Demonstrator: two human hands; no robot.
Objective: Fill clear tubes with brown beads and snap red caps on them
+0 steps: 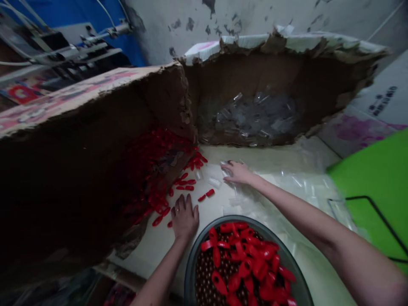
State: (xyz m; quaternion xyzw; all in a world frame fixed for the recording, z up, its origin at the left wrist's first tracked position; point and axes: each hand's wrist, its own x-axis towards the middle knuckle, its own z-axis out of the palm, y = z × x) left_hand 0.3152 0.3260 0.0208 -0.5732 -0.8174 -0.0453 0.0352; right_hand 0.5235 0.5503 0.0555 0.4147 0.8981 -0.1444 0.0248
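My left hand [185, 217] lies on the pale tabletop with its fingers apart, beside scattered red plastic pieces [157, 220]. Farther forward, my right hand [238, 172] curls its fingers and thumb around a clear plastic tube [226, 169]. Another clear tube [214, 182] rests just left of that hand, and a red piece [206, 195] lies between my two hands. Close to me stands a round dark basin [188, 259]. Inside it, red loop-ended pieces [245, 268] sit on many small brown beads [205, 272].
A torn cardboard box [165, 85] on the left holds a heap of red pieces. Behind, another cut carton [318, 80] contains clear tubes [251, 114]. More clear pieces [299, 182] spread to the right, near a green panel [376, 182]. Machinery [63, 51] stands upper left.
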